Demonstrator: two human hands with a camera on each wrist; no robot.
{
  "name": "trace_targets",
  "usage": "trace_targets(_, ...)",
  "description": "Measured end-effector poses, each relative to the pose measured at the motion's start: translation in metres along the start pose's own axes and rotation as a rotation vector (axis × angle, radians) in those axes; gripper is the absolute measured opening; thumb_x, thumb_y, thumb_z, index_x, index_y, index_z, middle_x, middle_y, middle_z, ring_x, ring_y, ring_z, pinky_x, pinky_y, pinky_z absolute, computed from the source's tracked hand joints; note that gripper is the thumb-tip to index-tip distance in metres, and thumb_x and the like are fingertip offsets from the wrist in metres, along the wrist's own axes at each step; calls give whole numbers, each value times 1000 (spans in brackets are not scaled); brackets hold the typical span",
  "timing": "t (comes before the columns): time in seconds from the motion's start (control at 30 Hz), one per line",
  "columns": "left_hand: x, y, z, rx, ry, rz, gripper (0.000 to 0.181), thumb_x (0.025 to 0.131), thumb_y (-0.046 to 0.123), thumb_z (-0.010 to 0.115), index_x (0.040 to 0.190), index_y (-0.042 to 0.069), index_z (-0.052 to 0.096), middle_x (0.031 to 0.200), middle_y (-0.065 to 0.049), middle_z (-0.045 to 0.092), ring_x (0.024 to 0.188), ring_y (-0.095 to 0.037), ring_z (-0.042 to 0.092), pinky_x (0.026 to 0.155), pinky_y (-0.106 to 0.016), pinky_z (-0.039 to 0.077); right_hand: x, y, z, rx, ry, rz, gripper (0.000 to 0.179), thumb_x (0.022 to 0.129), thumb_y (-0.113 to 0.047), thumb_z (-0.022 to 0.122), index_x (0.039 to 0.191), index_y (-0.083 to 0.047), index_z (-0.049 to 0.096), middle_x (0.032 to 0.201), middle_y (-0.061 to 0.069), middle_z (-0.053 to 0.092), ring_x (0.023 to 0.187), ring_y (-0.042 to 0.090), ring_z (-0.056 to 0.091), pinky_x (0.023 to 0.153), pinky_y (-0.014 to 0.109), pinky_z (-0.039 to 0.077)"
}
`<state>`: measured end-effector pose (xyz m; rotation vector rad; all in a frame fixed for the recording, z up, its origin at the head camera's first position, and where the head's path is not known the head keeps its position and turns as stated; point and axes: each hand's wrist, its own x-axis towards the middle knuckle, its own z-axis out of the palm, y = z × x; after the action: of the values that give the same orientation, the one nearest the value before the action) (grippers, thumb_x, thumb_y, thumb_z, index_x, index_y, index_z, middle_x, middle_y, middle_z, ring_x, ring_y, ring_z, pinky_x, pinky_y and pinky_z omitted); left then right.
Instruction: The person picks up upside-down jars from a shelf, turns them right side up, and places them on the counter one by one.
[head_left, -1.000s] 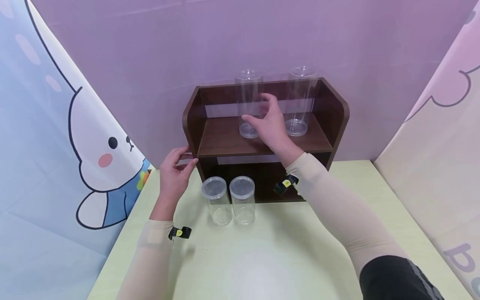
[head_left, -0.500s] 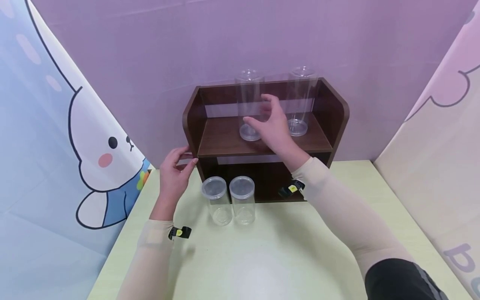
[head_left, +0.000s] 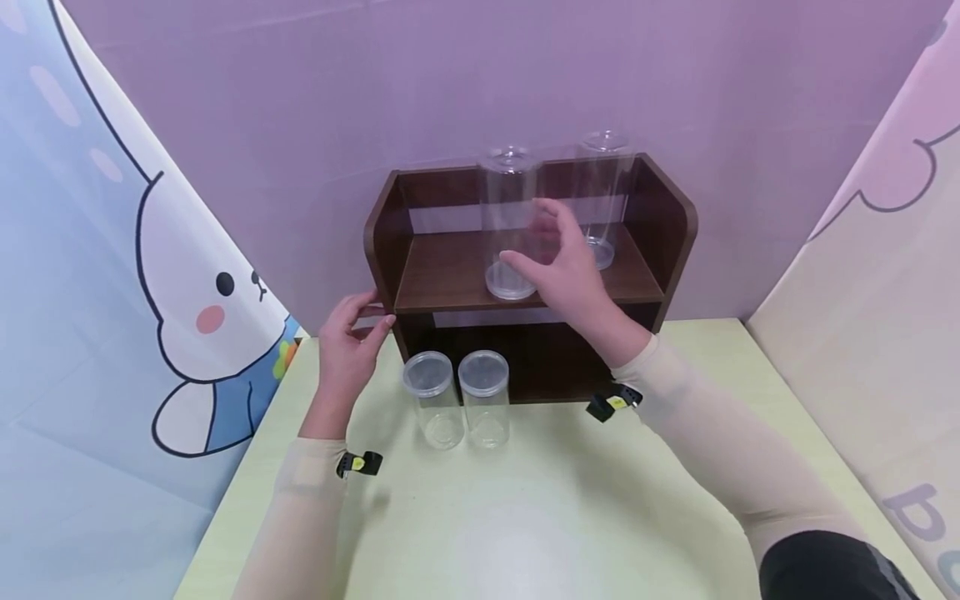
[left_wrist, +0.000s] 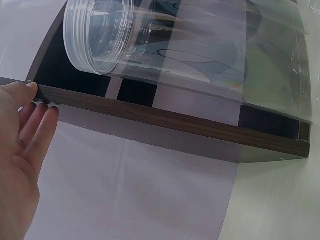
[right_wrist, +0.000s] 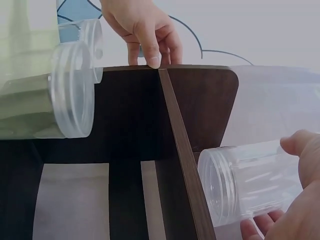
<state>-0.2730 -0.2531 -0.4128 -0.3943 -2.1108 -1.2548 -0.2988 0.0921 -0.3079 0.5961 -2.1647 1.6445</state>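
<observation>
My right hand (head_left: 566, 262) grips a tall clear plastic jar (head_left: 510, 217) on the upper board of a dark brown wooden two-tier shelf (head_left: 442, 271). The jar stands with its ribbed cap end (right_wrist: 217, 187) down, close to the board's front edge. In the right wrist view, the thumb and fingers (right_wrist: 305, 195) wrap round its body. At the shelf's left side panel, my left hand (head_left: 348, 350) pinches the panel edge between thumb and fingers. A second tall clear jar (head_left: 600, 192) stands at the right of the upper board, partly behind my right hand.
Two lidded clear jars, left (head_left: 431, 400) and right (head_left: 485, 400), stand upright side by side on the pale table (head_left: 450, 517), before the shelf's lower left. A purple cloth (head_left: 262, 100) hangs behind the shelf. Printed cloths flank the table.
My right hand has drawn the jar forward and slightly right, from the middle of the upper board towards its front edge. My left hand has stayed on the side panel.
</observation>
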Motion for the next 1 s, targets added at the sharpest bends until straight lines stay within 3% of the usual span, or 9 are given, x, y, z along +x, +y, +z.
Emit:
trace_targets(0.4,0,4,6,-4,4,-2,46,99,5,84,143,12,73,133,-7,73,118,-25,73,87,-12,58,-31,-3,-28,-79,-30,-74,75,96,-18,90,159,-14,49,136,10,66,131,23,59,115,49,49)
trace_targets(0.73,-1,6,8,-3,2,-5,46,99,5,84,143,11,73,134,-7,72,118,-26,73,87,-12,57,-68,-3,-45,-3,-82,-62,74,95,-6,88,158,-16,50,135,4,65,123,20,65,106,26,56)
trace_targets(1.0,-2,9,6,11,2,-22,44,100,9,83,143,14,73,134,-4,72,119,-23,72,88,-13,58,-95,7,-50,68,-110,-66,73,92,2,87,155,-11,51,133,11,65,123,23,64,110,26,51)
